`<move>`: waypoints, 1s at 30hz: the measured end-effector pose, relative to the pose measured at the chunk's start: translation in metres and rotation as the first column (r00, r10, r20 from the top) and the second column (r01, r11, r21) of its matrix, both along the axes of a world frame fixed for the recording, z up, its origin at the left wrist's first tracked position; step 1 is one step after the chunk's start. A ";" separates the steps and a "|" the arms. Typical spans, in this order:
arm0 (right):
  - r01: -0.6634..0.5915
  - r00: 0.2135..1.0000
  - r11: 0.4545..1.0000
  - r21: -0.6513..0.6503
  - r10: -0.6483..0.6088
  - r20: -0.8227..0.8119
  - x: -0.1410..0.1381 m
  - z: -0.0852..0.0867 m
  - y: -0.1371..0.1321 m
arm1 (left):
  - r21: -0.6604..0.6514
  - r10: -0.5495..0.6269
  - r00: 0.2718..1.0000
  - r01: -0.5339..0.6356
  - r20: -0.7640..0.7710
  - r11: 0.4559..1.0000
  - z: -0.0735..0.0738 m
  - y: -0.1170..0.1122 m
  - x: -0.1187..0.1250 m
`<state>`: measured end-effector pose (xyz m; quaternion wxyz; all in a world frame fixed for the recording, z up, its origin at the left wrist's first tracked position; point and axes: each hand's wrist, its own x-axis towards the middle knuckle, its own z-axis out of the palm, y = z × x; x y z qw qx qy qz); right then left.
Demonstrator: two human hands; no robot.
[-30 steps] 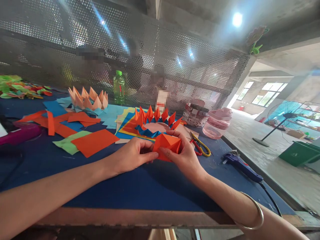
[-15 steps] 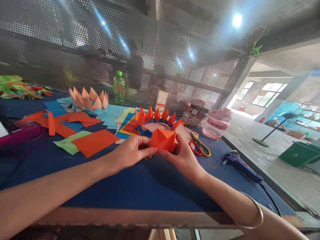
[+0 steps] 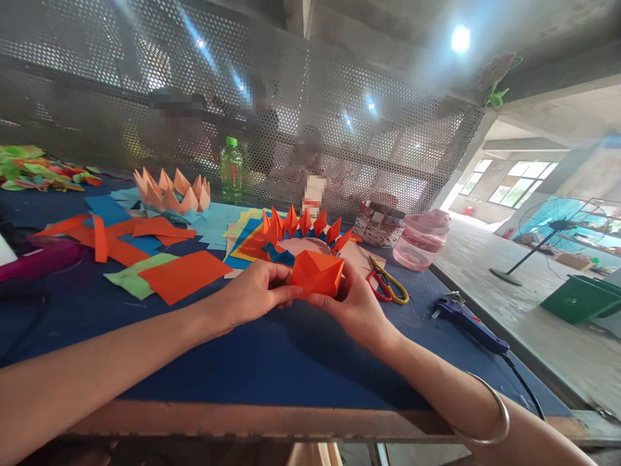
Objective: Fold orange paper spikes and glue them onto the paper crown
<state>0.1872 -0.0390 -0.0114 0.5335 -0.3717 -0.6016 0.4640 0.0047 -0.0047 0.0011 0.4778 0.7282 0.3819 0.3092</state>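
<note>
Both of my hands pinch a folded orange paper piece [image 3: 317, 273] just above the blue table [image 3: 272, 356]. My left hand [image 3: 255, 294] grips its left edge with thumb and fingers closed. My right hand [image 3: 354, 304] holds its right side and underside. Right behind the piece stands a ring of orange and blue folded paper points [image 3: 303, 233] on a stack of coloured sheets.
Loose orange sheets [image 3: 182, 275] and green and blue scraps lie at left, with a pale orange paper crown [image 3: 169, 191] and a green bottle [image 3: 231, 169] behind. Scissors [image 3: 388, 281], a blue glue gun [image 3: 468, 320], a pink jar [image 3: 422, 239] and a patterned tub [image 3: 378, 223] sit at right. A perforated metal screen backs the table.
The orange piece has been turned in my fingers and lifted slightly toward the paper ring; my right thumb shifted from on top of it to its side.
</note>
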 end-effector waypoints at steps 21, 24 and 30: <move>0.096 0.984 0.992 0.083 -0.107 0.145 0.010 -0.002 0.008 | -0.010 -0.004 0.996 0.004 -0.090 1.000 -0.003 0.003 -0.004; 0.084 0.987 0.989 0.118 -0.100 0.129 0.010 -0.003 0.008 | -0.048 -0.046 0.995 0.042 -0.086 0.998 0.001 -0.001 -0.003; 0.105 0.959 0.963 0.249 -0.164 0.231 0.011 -0.004 0.007 | -0.066 -0.073 0.995 0.069 -0.069 0.995 0.002 -0.002 -0.003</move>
